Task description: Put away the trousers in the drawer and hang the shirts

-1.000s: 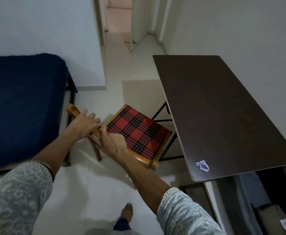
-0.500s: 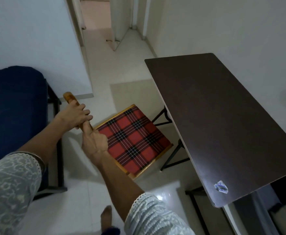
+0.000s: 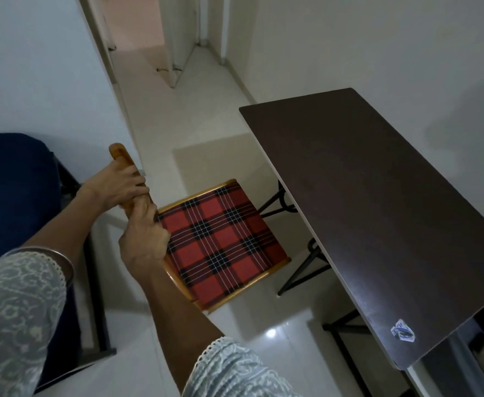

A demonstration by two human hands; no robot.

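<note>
Grip: left hand (image 3: 114, 186) and right hand (image 3: 144, 239), fingers (image 3: 136, 187) curled round chair's back rail (image 3: 119, 152); rail runs far-left to near-right, seat (image 3: 217, 242) beside left edge of desk (image 3: 378, 210).

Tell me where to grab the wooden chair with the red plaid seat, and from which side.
Take the wooden, red-plaid-seated chair by its rounded top rail, from above on the backrest side: it is a narrow bar fingers can wrap, and the dark brown table crowds the seat's far side. Left hand and right hand grip it there.
</note>
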